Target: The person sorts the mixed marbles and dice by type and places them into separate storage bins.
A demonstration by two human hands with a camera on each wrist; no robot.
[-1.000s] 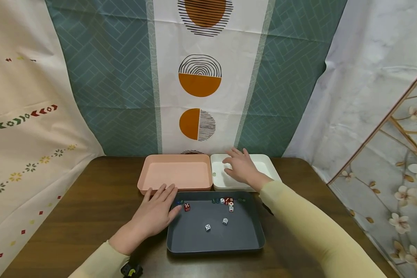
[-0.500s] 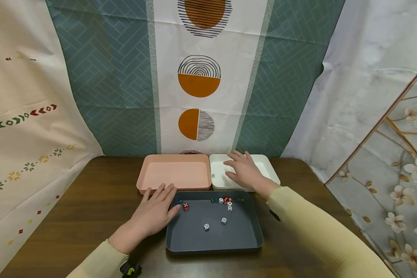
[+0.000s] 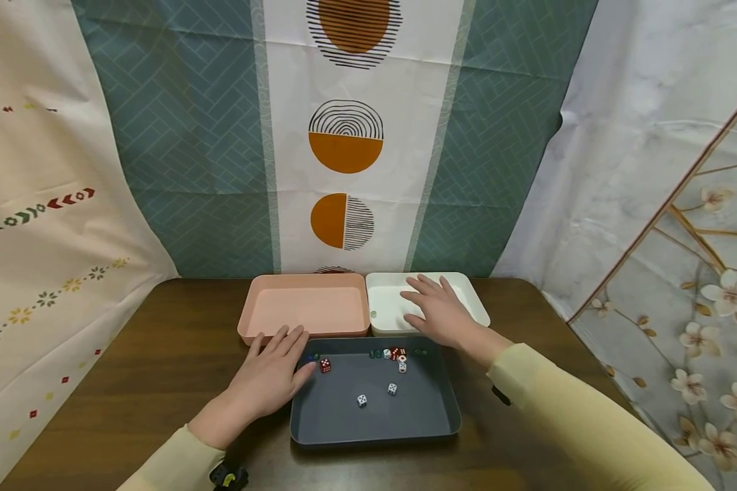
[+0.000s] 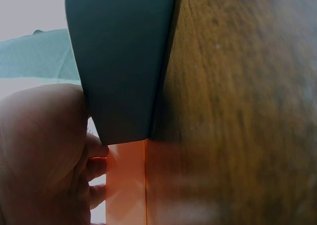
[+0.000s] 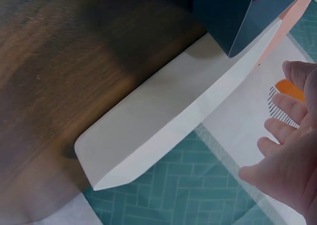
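Observation:
My right hand (image 3: 439,310) hovers over the white tray (image 3: 383,285) with its fingers spread and nothing in them. A small pale-green piece (image 3: 373,314) lies at that tray's left side. My left hand (image 3: 263,375) lies over the left rim of the dark grey tray (image 3: 374,426), its fingers reaching to the front edge of the pink tray (image 3: 307,300). Inside the grey tray are a red die (image 3: 325,365) near my left thumb and two white dice (image 3: 362,400) around the middle. Several red and white dice (image 3: 398,354) and dark green pieces (image 3: 420,352) line its back.
Pink and white trays stand side by side behind the grey one on a brown wooden table (image 3: 160,382). A patterned cloth (image 3: 347,232) hangs behind the table, with more cloth on both sides. A black device (image 3: 228,476) sits at my left wrist.
My right hand has drawn back a little, to the right and nearer to me, still above the white tray. My left hand has stayed at the grey tray's edge. The head view has shifted slightly.

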